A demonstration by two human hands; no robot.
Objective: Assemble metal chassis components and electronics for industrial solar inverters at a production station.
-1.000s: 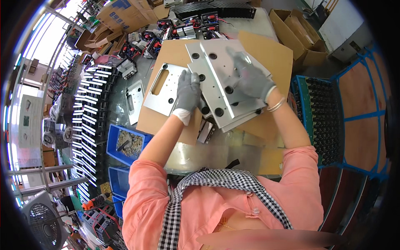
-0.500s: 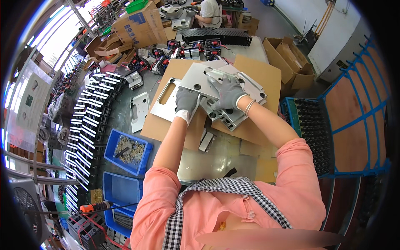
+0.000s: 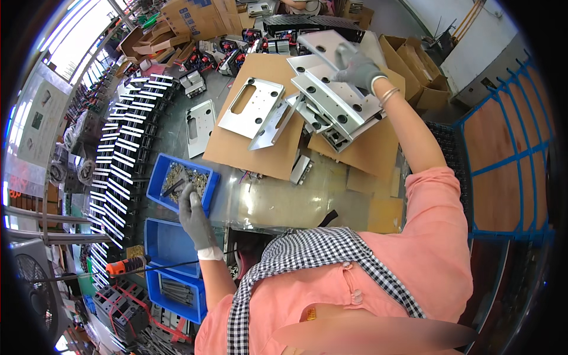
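Observation:
My right hand (image 3: 360, 72), in a grey glove, grips a flat silver metal plate (image 3: 319, 44) by its edge. That plate is tilted above a stack of similar metal plates (image 3: 334, 97) on the right of the table. My left hand (image 3: 198, 225), gloved too, is off to the left, its fingers stretched out and nothing visible in them. Its fingertips reach over the near edge of a blue bin (image 3: 155, 189) of small metal parts, where a dark strip-like piece (image 3: 174, 188) lies. Left of the stack rest a plate with a rounded cutout (image 3: 251, 106) and a bent metal bracket (image 3: 273, 125).
Flat cardboard (image 3: 236, 148) lies beneath the plates. Two more blue bins (image 3: 171, 242) stand nearer me on the left, beside an orange-and-black power screwdriver (image 3: 127, 265). A long row of black parts with white strips (image 3: 121, 160) runs along the left. An open carton (image 3: 417, 74) stands right.
My left hand has let go of the plates and moved down left to the blue bin. My right hand has moved up and right with a plate. The view has shifted slightly.

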